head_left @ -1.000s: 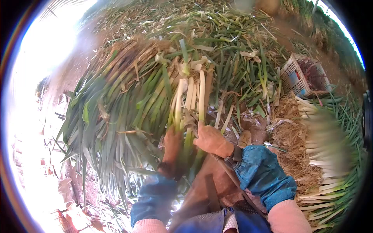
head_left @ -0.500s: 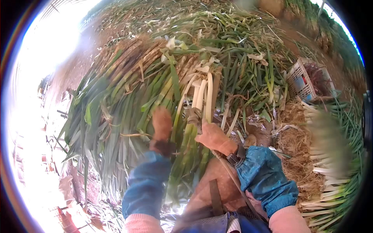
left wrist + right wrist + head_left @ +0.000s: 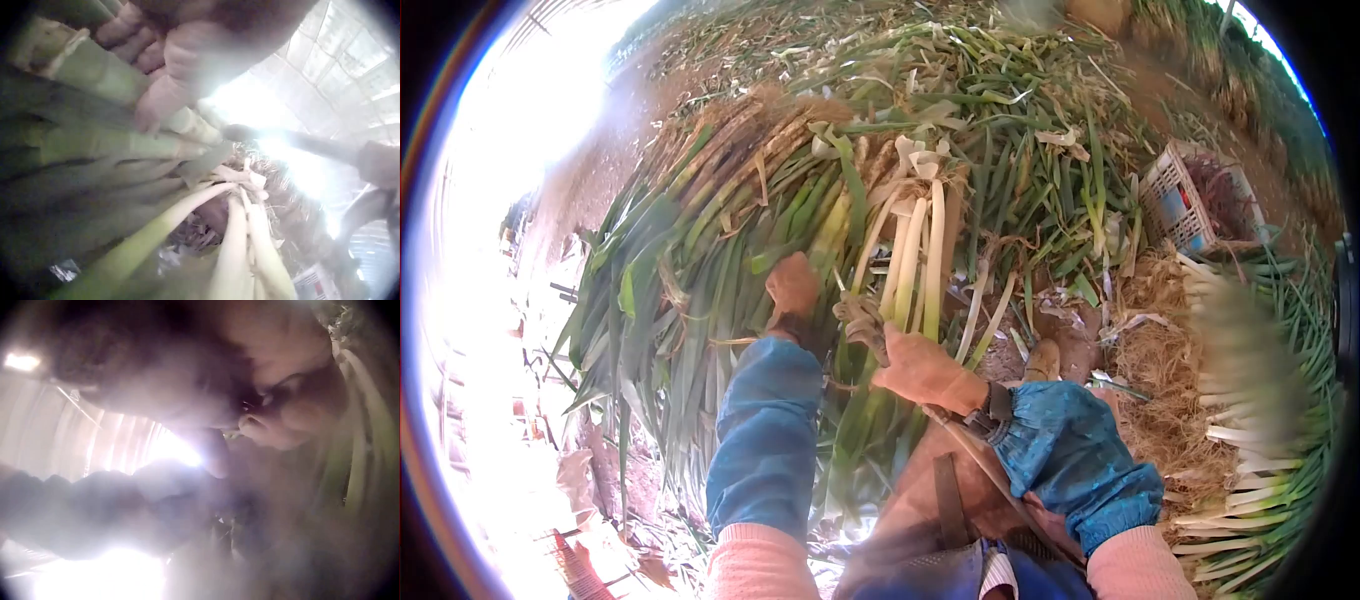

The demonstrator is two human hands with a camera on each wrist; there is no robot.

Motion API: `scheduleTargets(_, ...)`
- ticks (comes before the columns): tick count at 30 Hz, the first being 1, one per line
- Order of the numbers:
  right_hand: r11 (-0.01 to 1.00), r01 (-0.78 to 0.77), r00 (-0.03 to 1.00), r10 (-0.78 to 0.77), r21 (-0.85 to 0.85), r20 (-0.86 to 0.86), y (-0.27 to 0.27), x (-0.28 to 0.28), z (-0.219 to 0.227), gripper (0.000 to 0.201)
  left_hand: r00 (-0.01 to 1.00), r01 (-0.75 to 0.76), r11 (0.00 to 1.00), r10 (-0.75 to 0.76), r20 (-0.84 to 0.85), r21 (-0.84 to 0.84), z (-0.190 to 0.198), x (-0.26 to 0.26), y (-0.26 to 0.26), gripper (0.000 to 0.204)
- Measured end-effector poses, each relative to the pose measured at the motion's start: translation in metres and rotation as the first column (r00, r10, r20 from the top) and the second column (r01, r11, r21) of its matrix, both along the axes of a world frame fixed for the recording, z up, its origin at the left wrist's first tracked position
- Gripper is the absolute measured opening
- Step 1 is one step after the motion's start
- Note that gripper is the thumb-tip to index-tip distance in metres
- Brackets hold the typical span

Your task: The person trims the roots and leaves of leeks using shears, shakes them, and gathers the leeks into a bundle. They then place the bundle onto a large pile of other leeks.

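White leek shafts (image 3: 908, 262) lie at the middle of the work, and everything else sits around them. Left of them, the left hand (image 3: 793, 287) grips a leek stalk (image 3: 103, 81) within the unpeeled heap (image 3: 690, 275). Just below them, the right hand (image 3: 930, 372) grasps a brownish tool (image 3: 862, 322), a hose (image 3: 990, 472) running back over the lap.

The stalk's long leaves overlap their neighbours, so a pull could drag others along or tear the leaves. The hose, crossing the thigh, might snag and jerk the tool against the white shafts, bruising them.

Only the left wrist view shows the left thumb and fingers bent over the stalk, and a dark rod (image 3: 294, 140), probably the tool's, reaching close to them; a slip there could hurt. The right wrist view shows curled fingers (image 3: 278, 431), but glare hides how they hold the tool. The head view alone gives the crate (image 3: 1175, 205), well right of the shafts.
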State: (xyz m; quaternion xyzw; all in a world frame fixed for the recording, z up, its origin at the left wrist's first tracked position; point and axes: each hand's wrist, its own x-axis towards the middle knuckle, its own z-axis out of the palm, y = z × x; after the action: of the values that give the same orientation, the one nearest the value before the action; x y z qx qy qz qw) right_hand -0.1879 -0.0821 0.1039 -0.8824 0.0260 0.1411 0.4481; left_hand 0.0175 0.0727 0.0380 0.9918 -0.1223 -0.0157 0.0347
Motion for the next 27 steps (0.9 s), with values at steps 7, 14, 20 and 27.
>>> scheduleTargets(7,0.999,0.037,0.998,-0.036,-0.006,0.043,-0.001,-0.008,-0.002,0.044,0.989,-0.021,0.997,0.011,-0.145,-0.068,0.015,-0.05,-0.007,0.028)
scheduleTargets(14,0.999,0.025,0.999,-0.024,-0.038,0.041,-0.011,-0.023,0.002,0.043,0.981,0.024,0.969,-0.07,-0.181,-0.245,0.0,-0.071,0.019,0.032)
scheduleTargets(20,0.993,0.099,0.994,-0.096,-0.071,0.046,-0.01,-0.015,-0.009,0.044,0.96,0.091,0.912,-0.188,-0.209,-0.401,-0.02,-0.104,0.045,0.032)
scheduleTargets(27,0.987,0.141,0.989,-0.137,-0.076,0.059,-0.018,-0.001,-0.02,0.043,0.941,-0.044,0.839,-0.147,-0.303,-0.543,0.001,-0.164,0.055,0.034)
